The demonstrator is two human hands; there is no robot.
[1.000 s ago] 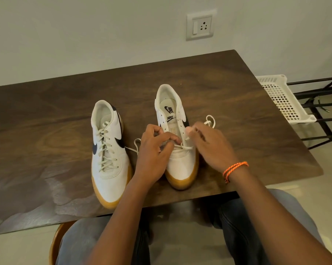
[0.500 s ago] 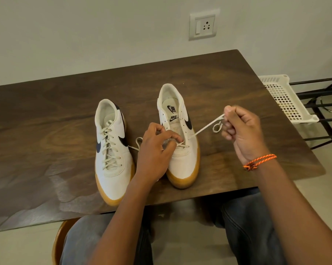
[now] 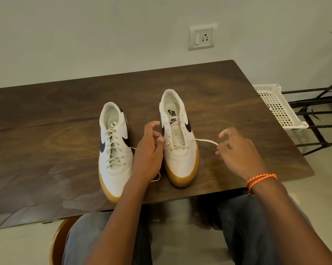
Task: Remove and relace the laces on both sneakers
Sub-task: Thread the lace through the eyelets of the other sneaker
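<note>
Mid-relacing right sneaker (image 3: 179, 150), only toe eyelets done. Right hand (image 3: 238, 152) pinches lace (image 3: 207, 140); left hand (image 3: 149, 150) loosely curled beside shoe (grip unclear). Next: thread through eyelet above.

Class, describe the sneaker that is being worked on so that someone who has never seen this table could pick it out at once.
Start at the dark wooden table below the wall socket; two white sneakers with tan soles stand side by side on it. Take the right sneaker, between the person's hands. Unlike the fully laced left sneaker, only its lowest eyelets hold lace, so the logo on its bare tongue shows.
</note>
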